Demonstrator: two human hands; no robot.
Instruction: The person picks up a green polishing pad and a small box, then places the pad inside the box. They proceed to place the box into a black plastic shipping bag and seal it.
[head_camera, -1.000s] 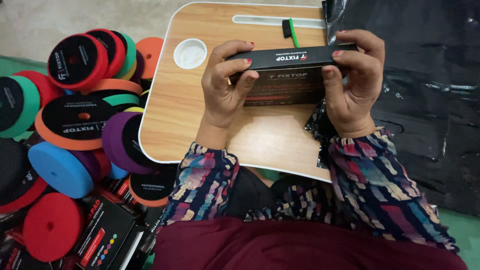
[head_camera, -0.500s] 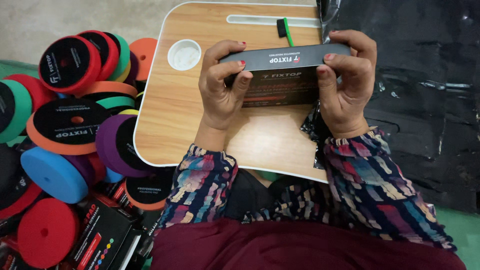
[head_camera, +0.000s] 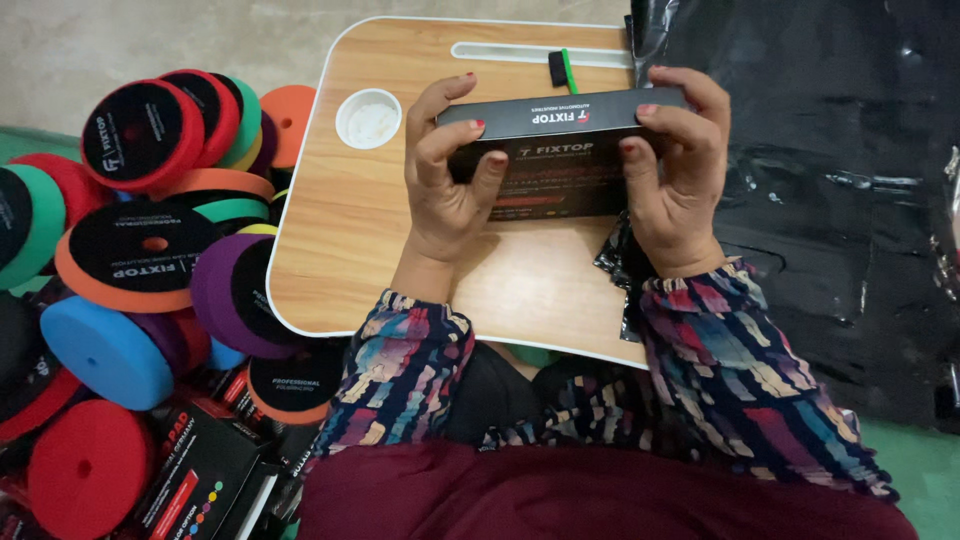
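Concrete floor shows at the top left, and over the person's lap sits a small wooden lap desk (head_camera: 340, 200) with a white rim, a round white cup recess (head_camera: 369, 118) near its far left corner and a long slot (head_camera: 500, 50) along its far edge, where a small black and green tool (head_camera: 562, 70) lies. Above the middle of the desk, toward its right edge, both hands hold a flat black box (head_camera: 560, 150) with red and white print, tilted so its long narrow side faces up. The left hand (head_camera: 450, 190) wraps the box's left end, thumb against the printed face and fingers curled over the top edge; its grip is pressed onto the box. The right hand (head_camera: 672, 180) clamps the right end the same way.

Judging from this hold, the step in hand is working on the box's long top side, either closing or opening a flap there; which one cannot be told. The next move would call for steady thumb pressure along that edge while the fingers brace the back.

Off the desk's left edge lies a heap of round foam pads (head_camera: 130, 260) in red, orange, blue, purple and green, with more black boxes (head_camera: 200, 480) near the left knee. Black plastic sheeting (head_camera: 840, 180) covers the floor past the right edge.
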